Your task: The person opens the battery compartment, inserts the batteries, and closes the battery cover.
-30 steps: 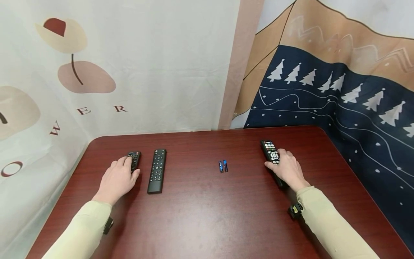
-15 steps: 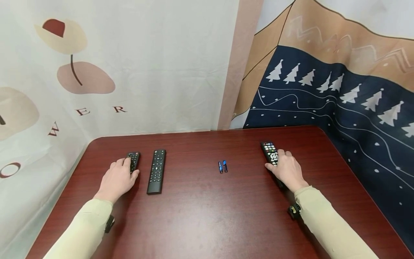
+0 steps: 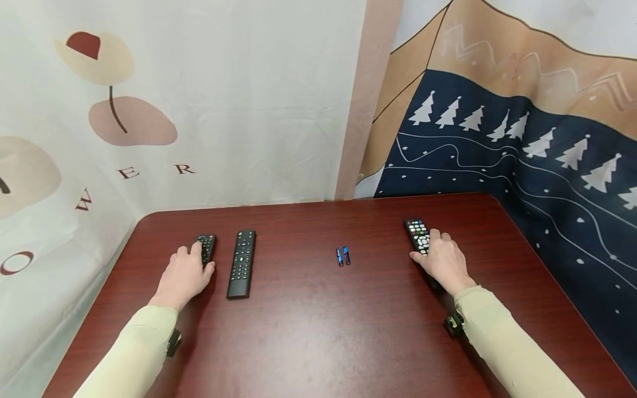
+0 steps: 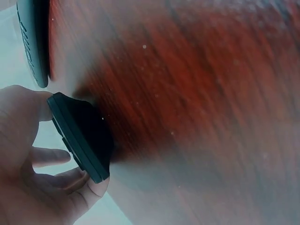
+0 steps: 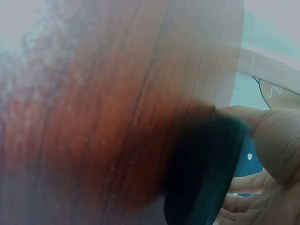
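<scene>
At the left of the table, my left hand (image 3: 183, 277) holds a small black remote control (image 3: 206, 250). In the left wrist view its thumb and fingertips pinch the opposite edges of that remote (image 4: 82, 136). A longer black remote control (image 3: 241, 265) lies flat just to the right of this hand. Over on the right, my right hand (image 3: 444, 262) grips a black remote control with white buttons (image 3: 419, 239), thumb on its left side and fingers on the other. The palm covers that remote's lower part. Two small blue-and-black batteries (image 3: 343, 256) lie side by side between the hands.
All of this is on a dark reddish-brown wooden table (image 3: 308, 320) with rounded far corners. A pale printed curtain (image 3: 259, 110) hangs behind it, and a navy cloth with white trees (image 3: 463, 149) hangs along the right.
The right hand and its remote have shifted very slightly toward me. The left forearm has swung a little to the right, while the left hand stays on its remote. Batteries and middle remote stay put.
</scene>
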Motion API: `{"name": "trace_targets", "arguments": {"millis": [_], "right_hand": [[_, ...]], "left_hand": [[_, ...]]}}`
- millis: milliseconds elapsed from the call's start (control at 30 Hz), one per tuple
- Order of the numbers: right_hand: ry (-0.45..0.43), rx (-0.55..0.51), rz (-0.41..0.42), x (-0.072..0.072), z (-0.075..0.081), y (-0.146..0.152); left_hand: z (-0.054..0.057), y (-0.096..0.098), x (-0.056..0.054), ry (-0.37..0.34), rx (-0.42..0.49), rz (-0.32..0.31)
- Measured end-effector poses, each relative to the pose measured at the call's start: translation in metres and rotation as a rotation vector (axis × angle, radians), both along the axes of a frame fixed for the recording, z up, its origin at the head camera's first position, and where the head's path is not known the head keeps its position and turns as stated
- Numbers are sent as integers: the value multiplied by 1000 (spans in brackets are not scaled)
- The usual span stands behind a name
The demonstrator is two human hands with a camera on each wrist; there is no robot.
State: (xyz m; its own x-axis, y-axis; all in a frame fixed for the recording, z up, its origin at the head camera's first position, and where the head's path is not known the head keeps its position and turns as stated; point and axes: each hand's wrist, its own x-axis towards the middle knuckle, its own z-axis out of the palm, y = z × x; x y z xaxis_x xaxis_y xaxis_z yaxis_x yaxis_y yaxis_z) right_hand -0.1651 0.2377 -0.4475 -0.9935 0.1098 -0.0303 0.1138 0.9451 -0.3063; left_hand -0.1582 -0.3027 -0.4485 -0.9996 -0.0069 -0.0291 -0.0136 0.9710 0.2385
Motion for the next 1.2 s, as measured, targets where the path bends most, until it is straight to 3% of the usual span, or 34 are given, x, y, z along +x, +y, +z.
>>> {"name": "trace_targets", "arguments": {"millis": [400,667,867,1200], "right_hand": [[20,-2,7,3,-1,0],[60,-5,21,5,0,-2],[151,12,34,7,1,-4],[282,-34,54,8,3,-15]], "left_hand": [[4,-2,3,25,49,-6],[7,5,9,131,95,-11],[11,15,13,223,131,-18],[23,39,15,266,206,-18]]}}
